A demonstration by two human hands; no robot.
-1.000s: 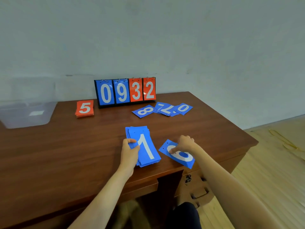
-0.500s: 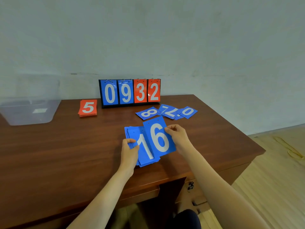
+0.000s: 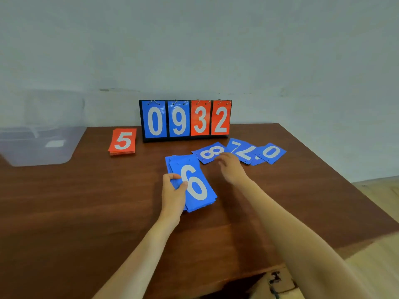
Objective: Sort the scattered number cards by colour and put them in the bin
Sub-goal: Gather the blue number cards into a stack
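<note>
Far off to the left of my fingers, at the back corner of the dark brown wooden table, sits the clear plastic bin, with something small and pale lying inside it. Nearer, but well beyond my left fingertips, a neat stack of orange number cards lies flat with a white 5 on top, just beside the upright black flip scoreboard showing blue 0 and 9, orange 3 and 2. My left hand comes in from below on a straight forearm, palm down, and its fingers are pinched on the left edge of the stack of blue number cards, thumb pressing on top beside the white 6, the pile resting on the wood. Just right of that pile, my right hand reaches forward with the wrist raised and the fingers loosely spread and curled downward, holding nothing; its fingertips are at the near edge of the loose blue card marked 8, though I cannot tell whether they touch it. Beyond and to the right of those fingertips lie the overlapping loose blue card marked 7 and the loose blue card marked 0.
</note>
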